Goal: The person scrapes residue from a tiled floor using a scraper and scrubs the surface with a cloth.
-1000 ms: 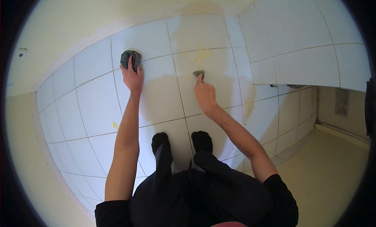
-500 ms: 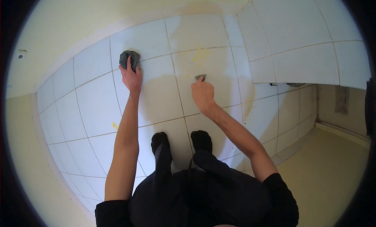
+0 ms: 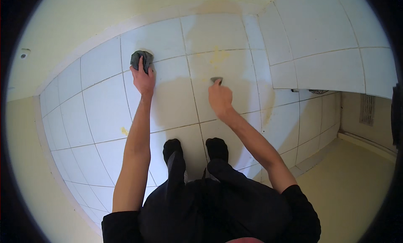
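Observation:
My left hand [image 3: 144, 80] presses a crumpled dark grey-green cloth [image 3: 137, 60] against the white tiles [image 3: 105, 104], fingers spread over its top. Off to the right, my right hand [image 3: 220, 97] is closed around a small scraper [image 3: 216, 80]. Only the scraper's wide grey blade end shows beyond the fingers; its handle is hidden in the fist. Just past the blade lies a yellow stain [image 3: 218, 56] on the tiles. A smaller yellow patch [image 3: 124, 131] is beside my left forearm.
My black-socked feet [image 3: 217, 150] stand on the tiles between my arms. A tiled box-like surface [image 3: 327, 67] rises at the right, with a dark gap below its edge and a vent grille [image 3: 367, 110] beyond. A faint yellowish stain [image 3: 268, 113] marks the tiles right of my right hand.
The view has shifted slightly. Both hands keep their holds on the cloth and the scraper, and the scraper's blade sits at a slightly different angle.

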`<action>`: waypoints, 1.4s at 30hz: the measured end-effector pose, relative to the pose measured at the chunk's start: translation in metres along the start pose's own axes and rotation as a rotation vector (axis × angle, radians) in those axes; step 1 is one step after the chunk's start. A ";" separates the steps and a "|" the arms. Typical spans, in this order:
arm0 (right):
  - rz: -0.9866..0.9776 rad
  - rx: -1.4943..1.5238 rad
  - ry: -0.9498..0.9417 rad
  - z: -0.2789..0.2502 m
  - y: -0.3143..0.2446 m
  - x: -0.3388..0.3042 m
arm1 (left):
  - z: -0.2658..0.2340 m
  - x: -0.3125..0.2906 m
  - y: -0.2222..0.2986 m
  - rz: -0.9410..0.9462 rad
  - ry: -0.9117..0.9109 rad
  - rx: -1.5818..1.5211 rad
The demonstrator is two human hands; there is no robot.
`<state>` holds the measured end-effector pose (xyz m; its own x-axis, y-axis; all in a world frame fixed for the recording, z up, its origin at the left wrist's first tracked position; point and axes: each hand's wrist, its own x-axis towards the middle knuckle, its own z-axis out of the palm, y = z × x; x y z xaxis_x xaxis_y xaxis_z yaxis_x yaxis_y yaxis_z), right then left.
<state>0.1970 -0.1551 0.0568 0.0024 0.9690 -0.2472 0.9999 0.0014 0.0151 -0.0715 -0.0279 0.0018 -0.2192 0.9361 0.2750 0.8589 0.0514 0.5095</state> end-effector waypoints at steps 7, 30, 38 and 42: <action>0.094 0.070 0.066 -0.004 0.010 0.008 | 0.000 0.000 0.002 -0.016 -0.012 -0.016; 0.034 -0.072 -0.027 0.003 0.013 0.009 | -0.001 -0.001 0.000 -0.033 -0.017 0.008; -0.017 -0.158 -0.057 0.000 0.006 0.017 | 0.000 0.001 0.000 -0.024 -0.019 0.013; 0.093 -0.031 -0.053 -0.014 0.016 0.030 | -0.002 0.002 0.003 -0.034 -0.025 -0.013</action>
<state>0.2131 -0.1224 0.0626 0.0972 0.9509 -0.2938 0.9943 -0.0799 0.0705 -0.0699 -0.0261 0.0055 -0.2365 0.9422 0.2372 0.8449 0.0789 0.5290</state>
